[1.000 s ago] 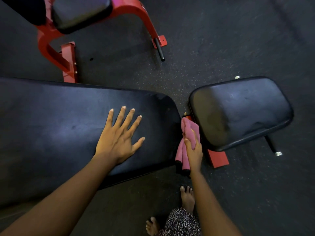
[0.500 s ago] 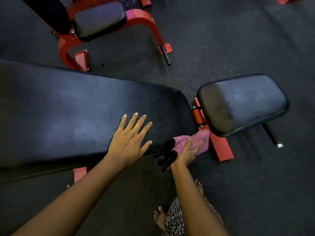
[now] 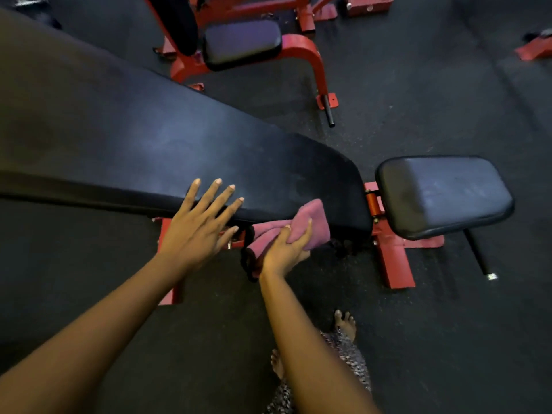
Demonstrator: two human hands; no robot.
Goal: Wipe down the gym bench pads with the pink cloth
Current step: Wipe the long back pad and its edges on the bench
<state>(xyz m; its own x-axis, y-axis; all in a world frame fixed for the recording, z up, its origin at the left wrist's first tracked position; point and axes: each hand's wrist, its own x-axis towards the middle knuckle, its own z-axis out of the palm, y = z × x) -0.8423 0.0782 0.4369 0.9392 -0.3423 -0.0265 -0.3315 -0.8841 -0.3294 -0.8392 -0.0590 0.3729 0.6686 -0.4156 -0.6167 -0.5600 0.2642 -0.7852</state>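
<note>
Pink cloth [image 3: 312,224], clutched by right hand [image 3: 283,249], presses the long pad [image 3: 179,138]; left hand [image 3: 194,231] lies spread beside it.

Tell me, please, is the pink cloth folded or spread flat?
Folded: the pink cloth shows doubled layers, gripped by the right hand against the long pad's edge.

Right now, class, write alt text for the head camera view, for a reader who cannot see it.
A person's right hand grips a pink cloth against the near edge of a long black bench pad. The left hand rests beside it, fingers spread, on the same edge. A smaller black seat pad sits to the right on a red frame.
</note>
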